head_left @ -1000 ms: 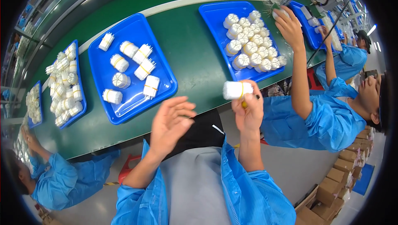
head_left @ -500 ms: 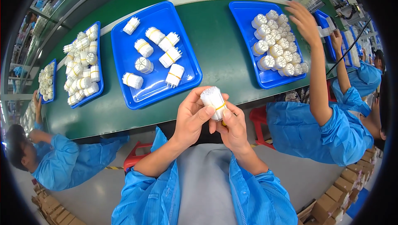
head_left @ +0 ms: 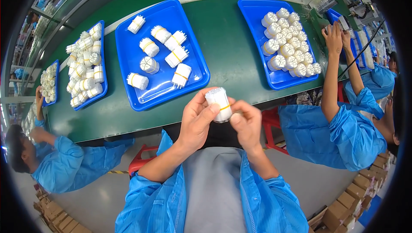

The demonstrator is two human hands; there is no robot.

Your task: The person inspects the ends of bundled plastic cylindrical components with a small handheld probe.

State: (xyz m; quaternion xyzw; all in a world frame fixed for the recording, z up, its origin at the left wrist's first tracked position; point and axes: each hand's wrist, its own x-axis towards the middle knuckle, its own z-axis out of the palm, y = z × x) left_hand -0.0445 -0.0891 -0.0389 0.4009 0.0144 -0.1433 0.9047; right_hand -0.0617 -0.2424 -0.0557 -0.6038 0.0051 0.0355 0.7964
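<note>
Over the lap, just short of the near edge of the green table (head_left: 227,52), holding a white bundle (head_left: 219,104) of short rods, ringed by a yellow band, up between both hands. Clasping it from the left with the left hand (head_left: 196,123), thumb and curled fingers closed round its side; pinching it from the right with the right hand (head_left: 245,123), fingertips pressed to the banded part and shut on it, nothing else in either palm. Judging by this hold, seemingly seating or checking the band on a finished bundle rather than picking up or putting down. Calling next, by that reading, for a firm two-handed grip so the rods are not slipping out of the band, and for a bare patch to aim at in the middle blue tray (head_left: 165,91), lying just beyond the hands with eight like bundles spread loosely in it. Looking further along the same view: passing a fuller blue tray to the right (head_left: 253,18), packed with upright bundles, and a crowded blue tray to the left (head_left: 104,39). Noting a co-worker's hand (head_left: 334,37) reaching toward a machine at the far right, and another co-worker's blue sleeve (head_left: 64,164) at lower left.
</note>
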